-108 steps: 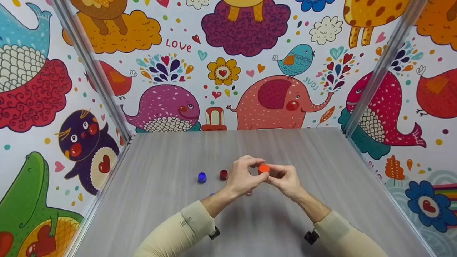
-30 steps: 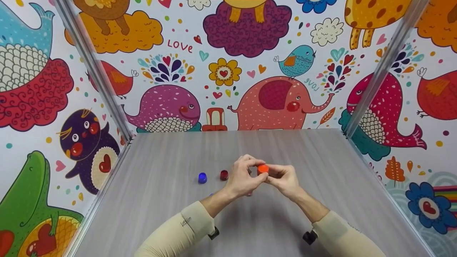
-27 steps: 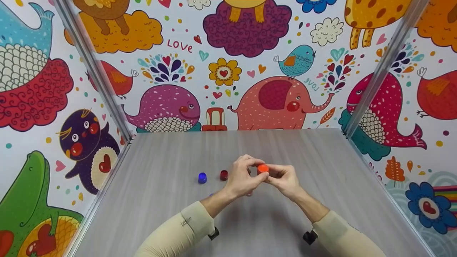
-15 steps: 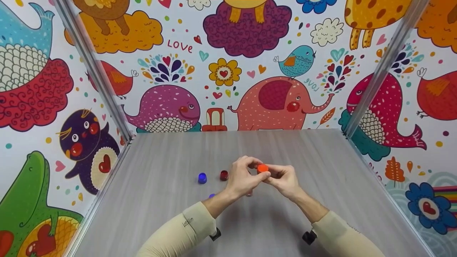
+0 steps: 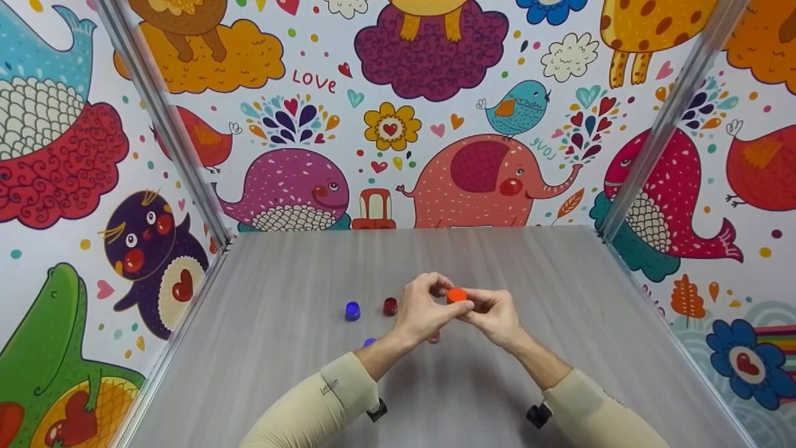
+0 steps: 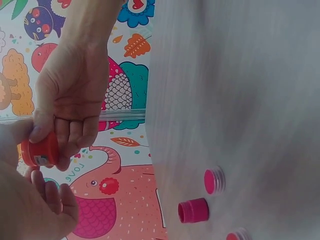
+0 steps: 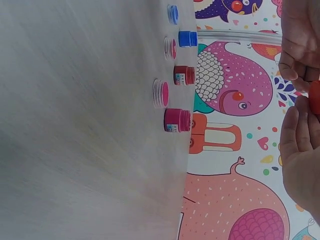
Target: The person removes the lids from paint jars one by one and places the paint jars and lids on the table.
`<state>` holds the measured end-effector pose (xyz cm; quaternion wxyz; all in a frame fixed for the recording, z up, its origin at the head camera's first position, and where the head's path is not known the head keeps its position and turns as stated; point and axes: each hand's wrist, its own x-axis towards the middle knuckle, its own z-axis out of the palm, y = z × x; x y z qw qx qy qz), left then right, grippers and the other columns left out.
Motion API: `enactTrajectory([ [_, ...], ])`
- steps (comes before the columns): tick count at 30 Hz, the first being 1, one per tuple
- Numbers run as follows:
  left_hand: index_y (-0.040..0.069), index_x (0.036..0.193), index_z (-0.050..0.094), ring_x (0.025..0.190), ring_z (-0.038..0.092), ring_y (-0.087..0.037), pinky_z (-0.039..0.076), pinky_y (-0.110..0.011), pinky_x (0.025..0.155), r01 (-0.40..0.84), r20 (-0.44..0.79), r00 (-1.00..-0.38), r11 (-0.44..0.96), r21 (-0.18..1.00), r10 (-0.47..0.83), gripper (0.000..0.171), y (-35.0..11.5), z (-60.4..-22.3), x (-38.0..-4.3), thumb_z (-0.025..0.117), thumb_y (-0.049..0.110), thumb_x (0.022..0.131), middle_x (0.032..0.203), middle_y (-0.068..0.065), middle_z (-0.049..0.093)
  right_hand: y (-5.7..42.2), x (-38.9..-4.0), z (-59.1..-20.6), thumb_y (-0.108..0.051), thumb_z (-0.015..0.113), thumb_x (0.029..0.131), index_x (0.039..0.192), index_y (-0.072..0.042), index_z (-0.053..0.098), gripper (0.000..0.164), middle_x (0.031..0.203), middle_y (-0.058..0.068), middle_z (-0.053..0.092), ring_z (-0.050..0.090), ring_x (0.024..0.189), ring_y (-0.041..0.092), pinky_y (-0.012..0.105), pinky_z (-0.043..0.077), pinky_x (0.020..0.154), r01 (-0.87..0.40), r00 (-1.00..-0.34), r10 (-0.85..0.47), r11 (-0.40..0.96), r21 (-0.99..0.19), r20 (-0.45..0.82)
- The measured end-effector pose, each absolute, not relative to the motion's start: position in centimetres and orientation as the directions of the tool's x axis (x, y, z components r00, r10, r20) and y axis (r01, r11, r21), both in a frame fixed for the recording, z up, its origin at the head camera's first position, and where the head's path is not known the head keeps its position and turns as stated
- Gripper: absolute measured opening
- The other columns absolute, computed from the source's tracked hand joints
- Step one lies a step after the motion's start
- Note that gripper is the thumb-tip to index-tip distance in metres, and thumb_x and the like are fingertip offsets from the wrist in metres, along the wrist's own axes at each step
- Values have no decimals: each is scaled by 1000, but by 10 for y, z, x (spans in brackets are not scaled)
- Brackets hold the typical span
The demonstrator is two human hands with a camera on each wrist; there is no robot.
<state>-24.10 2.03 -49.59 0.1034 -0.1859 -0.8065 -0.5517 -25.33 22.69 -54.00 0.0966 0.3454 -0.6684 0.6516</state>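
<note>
An orange-red paint jar is held up over the table between both hands, its orange lid facing the head camera. My left hand has its thumb and index finger at the lid's edge. From the other side, my right hand pinches the jar with thumb and fingers. The left wrist view shows the jar side-on with a small label, the right thumb pressed against it. In the right wrist view only part of the jar shows at the edge.
On the grey table stand uncapped paint jars: a blue jar, a dark red jar and a pink jar. Loose lids lie nearer: a blue lid, a red lid and a pink lid. Patterned walls surround the table.
The left index finger has bent back and the left thumb has slid right across the lid's near edge. The jar has shifted slightly left; both hands stay in place around it.
</note>
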Motion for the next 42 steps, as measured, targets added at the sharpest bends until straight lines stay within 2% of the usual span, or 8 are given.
enactTrajectory([
  [4, 18, 99, 76, 91, 64, -14, 53, -28, 81, 406, 367, -913, 324, 855, 177, 41, 21, -497, -241, 99, 48, 84, 100, -7, 74, 225, -253, -540, 17, 77, 93, 127, 23, 72, 34, 119, -7, 86, 84, 99, 6, 27, 68, 84, -585, -747, -335, -83, -807, 575],
  [9, 19, 102, 76, 91, 61, -9, 53, -28, 82, 393, 350, -919, 344, 853, 181, 43, 21, -498, -239, 99, 50, 84, 101, -4, 74, 225, -252, -540, 16, 78, 94, 126, 22, 72, 34, 119, -8, 86, 84, 98, 6, 26, 68, 84, -589, -746, -335, -75, -805, 576],
  [14, 17, 113, 80, 94, 63, -10, 54, -26, 83, 387, 337, -921, 355, 851, 195, 47, 21, -496, -239, 99, 49, 84, 107, -7, 76, 226, -251, -539, 16, 77, 94, 128, 20, 73, 34, 119, -6, 86, 83, 99, 6, 27, 68, 86, -589, -747, -337, -68, -806, 574],
  [19, 18, 127, 83, 99, 64, -11, 56, -24, 80, 392, 336, -918, 352, 850, 209, 53, 20, -495, -238, 97, 49, 86, 108, -2, 75, 226, -251, -538, 15, 78, 95, 128, 21, 73, 34, 118, -7, 86, 83, 97, 6, 26, 68, 84, -573, -759, -332, -66, -817, 560],
  [25, 18, 127, 85, 98, 63, -10, 56, -22, 76, 426, 357, -899, 315, 848, 254, 44, 16, -494, -238, 91, 44, 92, 109, -4, 75, 225, -251, -537, 14, 77, 96, 127, 24, 70, 33, 117, -6, 86, 83, 94, 6, 25, 68, 82, -572, -750, -330, -111, -813, 572],
  [32, 12, 124, 86, 102, 72, -31, 57, -23, 79, 449, 371, -882, 281, 848, 292, 37, 15, -493, -241, 87, 30, 92, 109, -7, 76, 226, -254, -538, 13, 78, 96, 126, 26, 69, 34, 119, -3, 86, 84, 103, 10, 27, 68, 85, -561, -743, -340, -153, -814, 576],
  [34, 11, 124, 86, 102, 72, -34, 58, -23, 79, 455, 375, -878, 277, 846, 298, 36, 15, -494, -242, 85, 27, 92, 109, -7, 76, 226, -254, -538, 12, 78, 97, 126, 25, 70, 34, 119, -3, 86, 85, 104, 10, 27, 68, 85, -562, -742, -341, -152, -813, 577],
  [42, 17, 119, 87, 94, 65, -10, 58, -23, 78, 458, 377, -877, 278, 845, 297, 29, 13, -495, -242, 86, 27, 92, 108, -7, 75, 225, -254, -540, 11, 79, 96, 127, 24, 70, 35, 121, -1, 86, 85, 102, 11, 28, 69, 84, -582, -729, -339, -149, -799, 594],
])
